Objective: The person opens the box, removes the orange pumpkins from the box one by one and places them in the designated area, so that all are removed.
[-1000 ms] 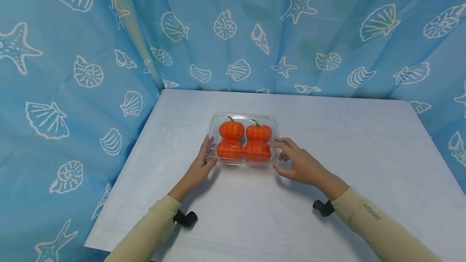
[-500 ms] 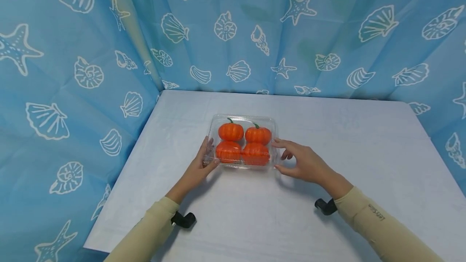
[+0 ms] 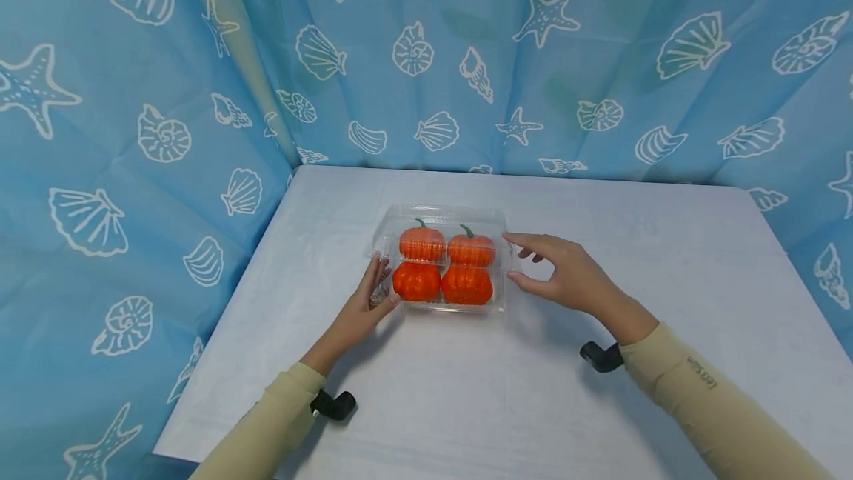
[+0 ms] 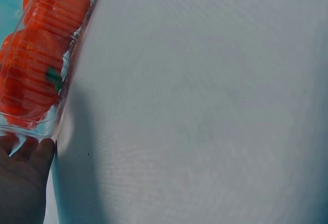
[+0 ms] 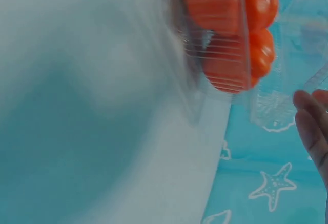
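- At the left end of the clear box [image 3: 466, 309], our left hand [image 3: 363, 302] rests with its fingers along the side and its thumb by the near corner, spread apart.
- Our right hand [image 3: 566, 272] is at the right edge of the lid [image 3: 453, 215], forefinger and thumb apart; we cannot tell whether they pinch the plastic.
- The lid looks tilted up at the front, its near edge seen across the middle of the box.
- We judge the step in hand to be swinging that lid back, with our left hand steadying the base.
- Inside sit four orange pumpkins [image 3: 417, 282] in two rows, the far pair seen through the lid.
- Our next move probably calls for carrying the lid over the far side without dragging the base; thin plastic may spring back.
- The box is on the white table [image 3: 453, 391], between our hands; beyond hangs a blue curtain [image 3: 433, 13].
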The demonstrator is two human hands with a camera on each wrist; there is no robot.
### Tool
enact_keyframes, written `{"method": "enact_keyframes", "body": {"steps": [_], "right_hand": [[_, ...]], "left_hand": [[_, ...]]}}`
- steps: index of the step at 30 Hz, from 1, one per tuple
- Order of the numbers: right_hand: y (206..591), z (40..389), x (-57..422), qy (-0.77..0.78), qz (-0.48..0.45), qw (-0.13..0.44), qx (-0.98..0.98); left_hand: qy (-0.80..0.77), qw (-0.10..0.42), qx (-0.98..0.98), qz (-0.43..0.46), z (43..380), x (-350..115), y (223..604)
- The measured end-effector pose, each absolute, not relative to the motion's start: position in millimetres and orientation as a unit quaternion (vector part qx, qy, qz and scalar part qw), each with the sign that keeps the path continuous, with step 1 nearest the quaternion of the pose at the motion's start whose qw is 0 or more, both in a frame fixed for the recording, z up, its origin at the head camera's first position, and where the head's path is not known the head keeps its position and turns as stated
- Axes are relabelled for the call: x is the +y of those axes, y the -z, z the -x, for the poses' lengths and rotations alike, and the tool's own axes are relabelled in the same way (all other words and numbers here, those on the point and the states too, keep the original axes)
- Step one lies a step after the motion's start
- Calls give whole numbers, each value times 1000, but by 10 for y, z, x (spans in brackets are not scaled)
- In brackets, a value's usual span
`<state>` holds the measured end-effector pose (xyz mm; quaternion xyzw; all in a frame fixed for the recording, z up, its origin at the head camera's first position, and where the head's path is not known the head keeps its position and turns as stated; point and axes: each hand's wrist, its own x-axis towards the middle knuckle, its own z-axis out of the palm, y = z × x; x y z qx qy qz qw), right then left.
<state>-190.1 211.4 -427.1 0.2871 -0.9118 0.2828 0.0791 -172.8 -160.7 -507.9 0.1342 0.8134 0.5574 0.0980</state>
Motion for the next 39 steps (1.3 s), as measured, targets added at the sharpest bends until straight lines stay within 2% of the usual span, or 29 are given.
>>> {"method": "enact_keyframes", "body": {"steps": [7,30,34,39], "right_hand": [[4140,2030,2125,-311,-302,138,-890],[3842,2447,2048,-352,-291,243,-856],[3860,2546,2055,-352,-279,237,-861],[3879,2654,2048,-343,-247,196,-885]], "left_hand": [[-560,86,811,-146,1735,-1605,5094],[-564,85,808,-147,1691,-1608,5075],[-564,92,807,-147,1592,-1573,4851],[-570,93,802,-151,1520,-1559,4727]]}}
